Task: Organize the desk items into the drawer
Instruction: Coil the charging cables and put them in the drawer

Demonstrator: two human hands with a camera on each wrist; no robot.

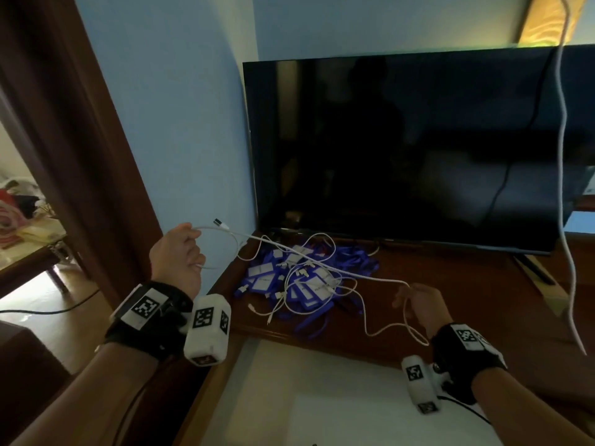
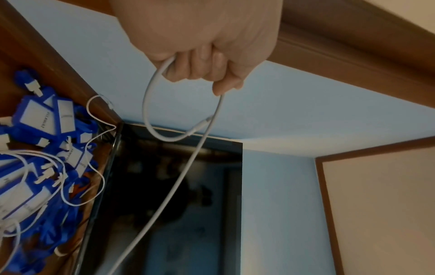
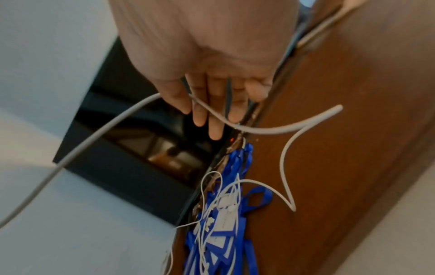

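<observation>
Both wrists frame one white charging cable (image 1: 322, 263): left hand (image 1: 177, 255) fists its looped end at nine o'clock, right hand (image 1: 418, 305) pinches it, so pulling risks dragging the blue badge-and-cable pile (image 1: 299, 281) off the desk (image 1: 467, 304).

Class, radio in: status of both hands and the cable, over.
Left hand grips looped white cable. Right hand pinches its far stretch. Cable taut above tangled blue badge pile.
</observation>
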